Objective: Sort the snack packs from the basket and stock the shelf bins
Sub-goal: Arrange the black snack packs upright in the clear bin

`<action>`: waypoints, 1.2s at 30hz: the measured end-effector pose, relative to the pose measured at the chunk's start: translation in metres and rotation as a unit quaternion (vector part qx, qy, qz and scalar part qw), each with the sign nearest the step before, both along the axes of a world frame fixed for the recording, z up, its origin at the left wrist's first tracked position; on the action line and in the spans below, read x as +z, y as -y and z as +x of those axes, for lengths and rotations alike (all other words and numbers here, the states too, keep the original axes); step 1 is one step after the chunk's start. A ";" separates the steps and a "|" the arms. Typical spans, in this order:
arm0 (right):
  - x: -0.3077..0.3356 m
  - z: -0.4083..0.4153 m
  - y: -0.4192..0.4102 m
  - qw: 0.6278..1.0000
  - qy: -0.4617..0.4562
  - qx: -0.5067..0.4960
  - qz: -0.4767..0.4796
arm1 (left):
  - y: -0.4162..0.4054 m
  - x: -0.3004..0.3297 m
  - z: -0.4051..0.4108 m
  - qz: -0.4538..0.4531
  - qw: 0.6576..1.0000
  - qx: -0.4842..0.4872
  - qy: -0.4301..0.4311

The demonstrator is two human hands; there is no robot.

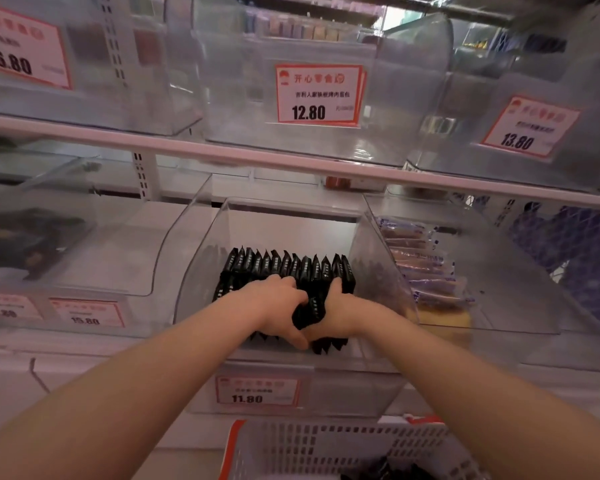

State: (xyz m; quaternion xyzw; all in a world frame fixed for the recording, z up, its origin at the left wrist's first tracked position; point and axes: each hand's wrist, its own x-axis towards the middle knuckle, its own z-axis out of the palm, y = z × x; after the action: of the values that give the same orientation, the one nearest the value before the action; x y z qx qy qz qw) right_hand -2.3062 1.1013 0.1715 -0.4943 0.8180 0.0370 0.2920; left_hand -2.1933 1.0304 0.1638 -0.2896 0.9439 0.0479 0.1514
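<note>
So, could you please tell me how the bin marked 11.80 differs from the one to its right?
The 11.80 bin holds black packs standing in a row; the right bin holds blue-printed clear packs. Both hands, left and right, grip packs in the 11.80 bin; none touch the right bin. Both are clear plastic on the same shelf.

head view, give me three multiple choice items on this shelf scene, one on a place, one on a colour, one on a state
1. Which bin holds the black snack packs?
A. the 11.80 bin
B. the 16.80 bin
C. the 13.80 bin

2. What colour frames the 12.80 price tag?
A. green
B. red
C. blue

3. What are both hands doing?
A. hanging idle
B. lifting the basket
C. gripping packs

Answers: 1 A, the row stands in the clear bin above that tag. 2 B, its border is red. 3 C, left hand and right hand curl round packs.
</note>
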 end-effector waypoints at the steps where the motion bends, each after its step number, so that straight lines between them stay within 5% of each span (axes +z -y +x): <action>1: 0.003 0.000 -0.003 1.000 -0.008 0.020 0.014 | 0.000 -0.001 -0.002 -0.007 1.000 -0.001 0.008; 7: 0.011 0.008 -0.018 0.990 -0.089 0.104 0.015 | -0.005 -0.006 -0.011 -0.051 0.999 0.009 -0.006; 13: -0.003 0.007 -0.016 0.986 -0.136 0.071 -0.061 | -0.002 -0.004 -0.013 -0.062 0.996 0.036 -0.050; 23: -0.009 -0.002 -0.002 0.998 -0.026 -0.034 -0.055 | 0.001 -0.009 -0.011 -0.048 0.994 -0.003 -0.102; 36: -0.001 0.002 -0.010 0.992 -0.111 0.051 -0.023 | -0.004 0.004 -0.001 0.009 0.999 -0.039 -0.021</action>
State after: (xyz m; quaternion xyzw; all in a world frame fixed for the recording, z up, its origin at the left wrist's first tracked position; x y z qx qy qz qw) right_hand -2.3042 1.1114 0.1705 -0.5347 0.8198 0.0874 0.1855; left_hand -2.1944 1.0348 0.1680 -0.2499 0.9570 0.0569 0.1360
